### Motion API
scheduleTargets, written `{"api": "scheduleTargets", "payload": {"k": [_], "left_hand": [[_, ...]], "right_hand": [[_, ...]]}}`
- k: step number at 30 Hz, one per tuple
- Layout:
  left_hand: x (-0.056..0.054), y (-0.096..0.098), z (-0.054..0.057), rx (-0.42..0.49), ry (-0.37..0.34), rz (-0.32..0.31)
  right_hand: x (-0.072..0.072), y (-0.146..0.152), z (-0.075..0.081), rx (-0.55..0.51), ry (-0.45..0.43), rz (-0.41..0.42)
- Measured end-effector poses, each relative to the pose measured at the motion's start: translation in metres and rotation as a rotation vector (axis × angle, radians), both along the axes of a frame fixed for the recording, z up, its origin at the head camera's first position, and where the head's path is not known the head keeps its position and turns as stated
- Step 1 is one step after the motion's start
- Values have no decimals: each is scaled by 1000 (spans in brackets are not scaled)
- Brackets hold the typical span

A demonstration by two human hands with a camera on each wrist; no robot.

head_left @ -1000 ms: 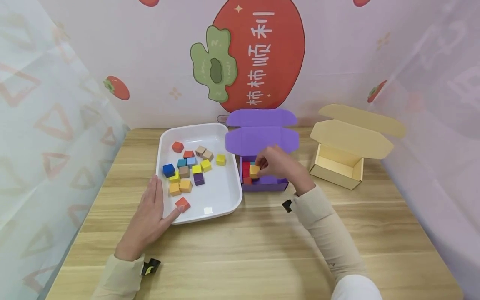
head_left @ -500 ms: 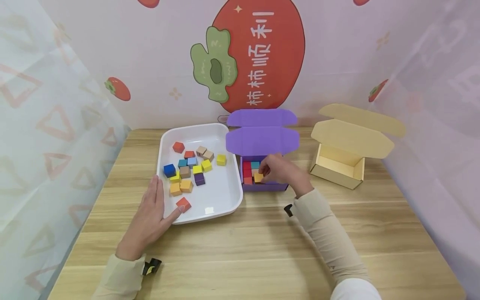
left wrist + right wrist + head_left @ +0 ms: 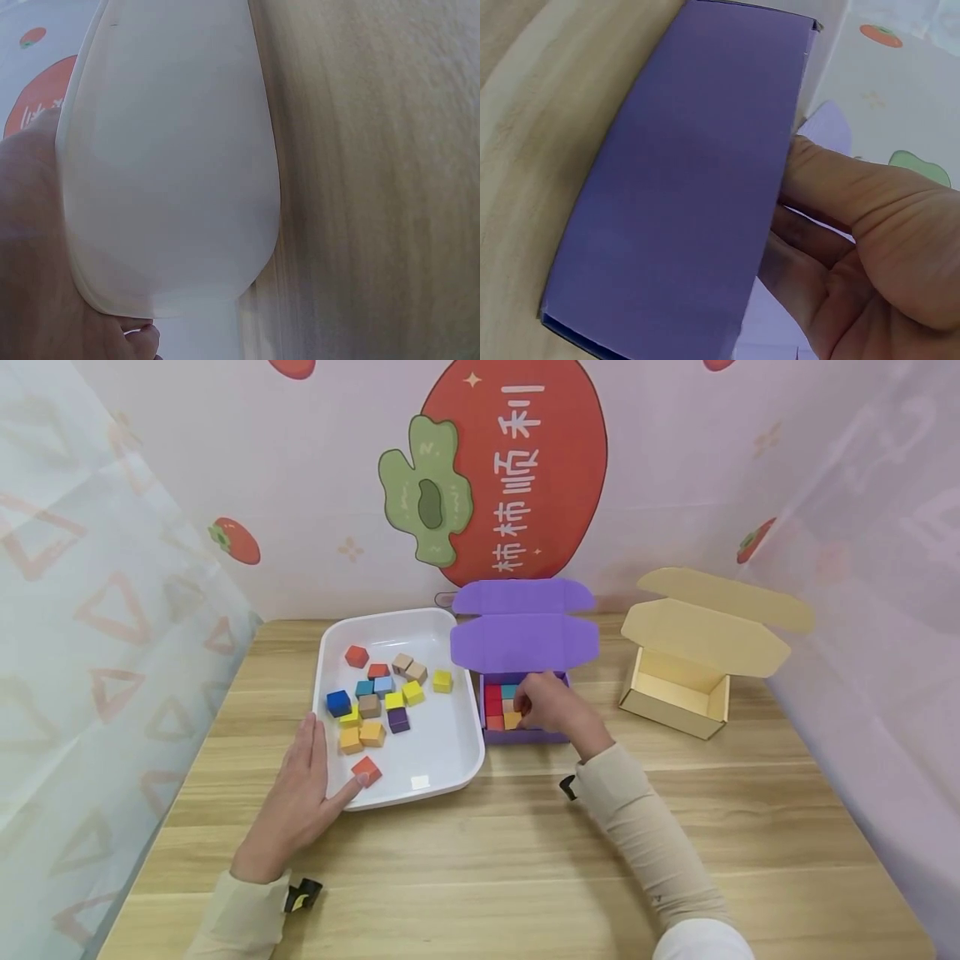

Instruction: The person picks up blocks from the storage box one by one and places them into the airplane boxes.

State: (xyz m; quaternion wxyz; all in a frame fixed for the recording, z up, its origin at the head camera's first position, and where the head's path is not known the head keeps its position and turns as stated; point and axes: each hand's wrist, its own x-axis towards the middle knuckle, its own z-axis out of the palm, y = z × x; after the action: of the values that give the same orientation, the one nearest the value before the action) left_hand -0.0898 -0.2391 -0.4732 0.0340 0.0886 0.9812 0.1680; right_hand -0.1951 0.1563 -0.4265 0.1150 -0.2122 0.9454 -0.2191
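Note:
My left hand (image 3: 296,793) rests along the left rim of the white tray (image 3: 450,781), fingers straight, thumb over the near edge beside a red block (image 3: 367,770). In the left wrist view the tray's outer wall (image 3: 172,150) fills the middle. My right hand (image 3: 555,703) reaches into the open purple box (image 3: 525,737), its fingers curled at an orange block (image 3: 512,720) in the near row. Red blocks (image 3: 492,707), a teal block (image 3: 509,692) and a tan block (image 3: 508,705) sit around it. The box's wall (image 3: 675,180) hides my right fingertips in the right wrist view.
Several loose blocks lie in the tray, among them a dark blue block (image 3: 338,702), a purple block (image 3: 398,720) and a yellow block (image 3: 442,681). An open tan cardboard box (image 3: 671,714) stands at the right. A printed cloth (image 3: 300,485) hangs behind the wooden table (image 3: 465,877).
My right hand has lowered the orange block into the purple box, then shifted it slightly left against the other blocks. The left hand has stayed on the tray.

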Motion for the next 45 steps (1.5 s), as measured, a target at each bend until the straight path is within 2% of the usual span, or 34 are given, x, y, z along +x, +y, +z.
{"api": "scheduleTargets", "payload": {"k": [10, 17, 21, 25, 30, 34, 37, 40, 45], "left_hand": [[0, -1, 1, 1, -15, 3], [1, -1, -1, -9, 4, 1], [2, -1, -1, -12, 2, 4], [1, 1, 0, -19, -2, 7], [2, 1, 2, -26, -8, 12], [1, 0, 1, -22, -11, 10], [0, -1, 0, -14, -13, 6], [0, -1, 0, -7, -14, 3], [1, -1, 0, -12, -8, 3]], "right_hand": [[2, 0, -9, -4, 43, -14], [2, 1, -11, 8, 72, -42], [2, -4, 0, -5, 69, -38], [0, -15, 21, -38, 66, -18], [-7, -39, 47, -65, 44, -1], [-14, -64, 63, -26, 51, 12], [-20, -86, 68, 25, 68, 17], [-24, -107, 69, 90, 67, -12], [-27, -138, 59, 238, 66, -97]]}}
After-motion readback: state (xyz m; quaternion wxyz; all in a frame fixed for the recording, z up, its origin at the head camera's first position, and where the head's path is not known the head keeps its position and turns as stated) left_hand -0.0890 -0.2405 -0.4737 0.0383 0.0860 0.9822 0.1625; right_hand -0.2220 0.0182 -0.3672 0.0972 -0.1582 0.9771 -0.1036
